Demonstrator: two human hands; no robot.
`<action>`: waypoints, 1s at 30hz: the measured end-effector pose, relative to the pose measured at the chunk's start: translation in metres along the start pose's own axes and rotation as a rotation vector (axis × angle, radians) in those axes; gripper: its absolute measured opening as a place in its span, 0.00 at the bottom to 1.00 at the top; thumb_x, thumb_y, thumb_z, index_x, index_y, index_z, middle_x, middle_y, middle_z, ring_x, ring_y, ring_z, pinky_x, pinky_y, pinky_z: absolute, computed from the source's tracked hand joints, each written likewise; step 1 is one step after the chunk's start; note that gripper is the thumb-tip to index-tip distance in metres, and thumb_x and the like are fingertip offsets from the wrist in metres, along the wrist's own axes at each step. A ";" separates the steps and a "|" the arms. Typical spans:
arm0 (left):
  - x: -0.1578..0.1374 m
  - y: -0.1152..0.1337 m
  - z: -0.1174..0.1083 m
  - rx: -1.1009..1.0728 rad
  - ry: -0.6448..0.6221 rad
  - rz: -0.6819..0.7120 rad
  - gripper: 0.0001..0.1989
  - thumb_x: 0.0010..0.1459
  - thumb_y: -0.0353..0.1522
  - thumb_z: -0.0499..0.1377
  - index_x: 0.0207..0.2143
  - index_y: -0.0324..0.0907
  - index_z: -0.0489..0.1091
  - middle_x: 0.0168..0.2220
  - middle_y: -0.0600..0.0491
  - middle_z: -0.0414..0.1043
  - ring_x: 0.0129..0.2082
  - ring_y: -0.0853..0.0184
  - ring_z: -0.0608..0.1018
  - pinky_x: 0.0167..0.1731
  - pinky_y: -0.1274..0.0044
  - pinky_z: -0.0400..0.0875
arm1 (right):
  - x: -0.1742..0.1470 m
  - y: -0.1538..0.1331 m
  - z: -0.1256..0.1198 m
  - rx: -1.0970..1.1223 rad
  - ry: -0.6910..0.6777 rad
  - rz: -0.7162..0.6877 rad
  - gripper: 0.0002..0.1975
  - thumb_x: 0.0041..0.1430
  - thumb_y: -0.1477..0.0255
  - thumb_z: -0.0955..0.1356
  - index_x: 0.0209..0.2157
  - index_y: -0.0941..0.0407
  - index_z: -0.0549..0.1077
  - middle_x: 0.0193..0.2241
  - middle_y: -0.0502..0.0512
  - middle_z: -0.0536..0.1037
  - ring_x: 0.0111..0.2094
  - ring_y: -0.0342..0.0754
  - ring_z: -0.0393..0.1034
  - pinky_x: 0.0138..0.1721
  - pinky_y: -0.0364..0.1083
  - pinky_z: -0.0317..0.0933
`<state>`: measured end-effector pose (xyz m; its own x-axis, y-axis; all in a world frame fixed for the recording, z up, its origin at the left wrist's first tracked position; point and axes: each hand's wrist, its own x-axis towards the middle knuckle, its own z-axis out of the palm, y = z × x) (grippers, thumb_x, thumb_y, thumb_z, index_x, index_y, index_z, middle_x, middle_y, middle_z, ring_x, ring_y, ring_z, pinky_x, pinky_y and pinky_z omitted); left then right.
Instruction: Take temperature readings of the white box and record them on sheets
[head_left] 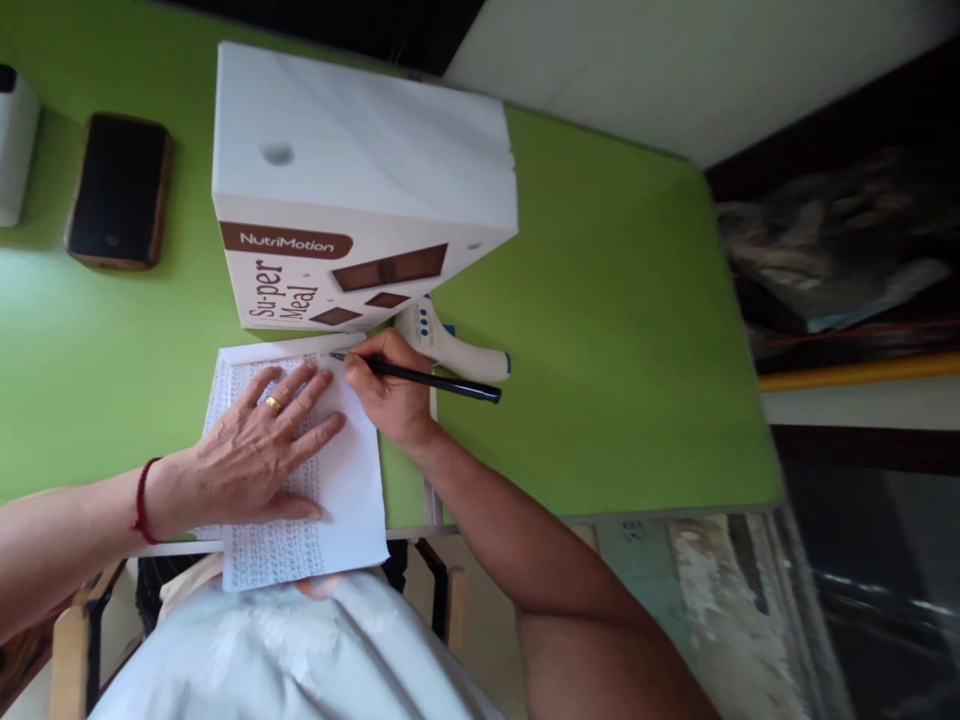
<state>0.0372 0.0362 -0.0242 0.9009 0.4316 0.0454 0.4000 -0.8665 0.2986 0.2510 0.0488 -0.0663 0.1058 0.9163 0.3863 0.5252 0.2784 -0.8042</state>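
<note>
My right hand (394, 385) grips a black pen (442, 381), its tip touching the paper near the top edge. Under both hands lies a white sheet of paper (352, 500), covered on its left part with dense rows of handwriting; its right part is bare. The sheet's lower end hangs over the table's front edge. My left hand (262, 450) lies flat on the written part, fingers spread, with a ring on one finger and a red cord at the wrist. Just beyond my right hand rests a white handheld device with blue buttons (457, 352), partly hidden.
A large white box (360, 150) printed "NutriMotion" stands right behind the paper. At the left are a dark phone-like device (120, 190) and a white object (16, 150). The green table (615, 330) ends at the right, beside shelves with bagged items (832, 240).
</note>
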 end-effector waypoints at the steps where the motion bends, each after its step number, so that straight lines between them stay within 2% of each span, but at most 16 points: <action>1: 0.000 0.000 0.000 -0.003 0.003 0.002 0.43 0.60 0.57 0.62 0.65 0.35 0.66 0.71 0.24 0.54 0.71 0.33 0.59 0.65 0.46 0.53 | 0.000 0.000 0.000 -0.001 -0.006 0.000 0.08 0.61 0.68 0.67 0.28 0.51 0.67 0.22 0.44 0.73 0.23 0.43 0.66 0.29 0.44 0.65; 15: -0.001 -0.001 0.003 -0.006 -0.001 0.012 0.43 0.60 0.57 0.62 0.66 0.34 0.65 0.71 0.24 0.53 0.71 0.31 0.58 0.65 0.45 0.53 | 0.001 -0.002 0.000 0.017 0.001 -0.009 0.07 0.60 0.69 0.67 0.28 0.51 0.67 0.20 0.43 0.72 0.22 0.42 0.66 0.27 0.43 0.64; 18: -0.001 -0.001 0.004 0.010 0.007 0.017 0.44 0.59 0.57 0.63 0.66 0.35 0.65 0.70 0.24 0.55 0.70 0.32 0.59 0.65 0.45 0.54 | -0.001 -0.005 -0.005 -0.015 0.016 -0.075 0.06 0.61 0.68 0.66 0.30 0.51 0.68 0.21 0.44 0.73 0.22 0.42 0.65 0.27 0.43 0.64; 20: 0.000 -0.001 0.003 0.024 0.041 0.035 0.43 0.60 0.58 0.62 0.64 0.35 0.67 0.69 0.25 0.59 0.69 0.32 0.61 0.63 0.45 0.57 | -0.001 -0.010 -0.011 -0.069 0.028 -0.185 0.03 0.62 0.70 0.67 0.32 0.52 0.70 0.24 0.46 0.75 0.23 0.42 0.67 0.28 0.44 0.64; 22: 0.003 -0.004 -0.001 0.024 0.105 0.034 0.33 0.65 0.53 0.58 0.57 0.35 0.72 0.62 0.28 0.69 0.63 0.37 0.70 0.59 0.49 0.64 | 0.000 -0.016 -0.018 -0.122 0.037 -0.349 0.03 0.61 0.74 0.68 0.34 0.52 0.71 0.27 0.48 0.77 0.25 0.43 0.69 0.29 0.44 0.65; 24: 0.006 -0.012 -0.008 -0.010 0.203 -0.022 0.19 0.69 0.42 0.53 0.42 0.37 0.75 0.46 0.37 0.79 0.46 0.50 0.80 0.49 0.58 0.74 | 0.002 -0.022 -0.026 -0.167 0.017 -0.505 0.07 0.60 0.79 0.68 0.35 0.52 0.72 0.27 0.48 0.77 0.27 0.44 0.70 0.29 0.44 0.64; 26: 0.008 -0.027 -0.017 -0.092 0.333 -0.131 0.13 0.66 0.32 0.52 0.29 0.40 0.70 0.28 0.48 0.75 0.27 0.63 0.76 0.33 0.68 0.73 | 0.003 -0.027 -0.034 -0.251 -0.040 -0.599 0.10 0.59 0.83 0.68 0.34 0.53 0.73 0.26 0.49 0.75 0.29 0.45 0.69 0.29 0.44 0.63; 27: 0.008 -0.037 -0.021 -0.149 0.402 -0.194 0.12 0.63 0.30 0.53 0.25 0.42 0.66 0.23 0.53 0.71 0.22 0.67 0.72 0.27 0.71 0.70 | 0.004 -0.029 -0.037 -0.318 -0.083 -0.620 0.10 0.59 0.84 0.67 0.34 0.53 0.73 0.26 0.50 0.75 0.29 0.45 0.69 0.29 0.45 0.62; 30: 0.006 -0.067 -0.026 -0.328 0.560 -0.451 0.10 0.54 0.27 0.56 0.23 0.44 0.59 0.20 0.57 0.63 0.19 0.71 0.65 0.19 0.76 0.59 | 0.003 -0.032 -0.043 -0.538 -0.240 -0.631 0.12 0.58 0.86 0.66 0.30 0.56 0.75 0.27 0.53 0.75 0.31 0.47 0.67 0.32 0.47 0.60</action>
<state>0.0115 0.1031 -0.0187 0.4105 0.8610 0.3002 0.5581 -0.4976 0.6640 0.2706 0.0299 -0.0198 -0.4901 0.6889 0.5341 0.7603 0.6375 -0.1247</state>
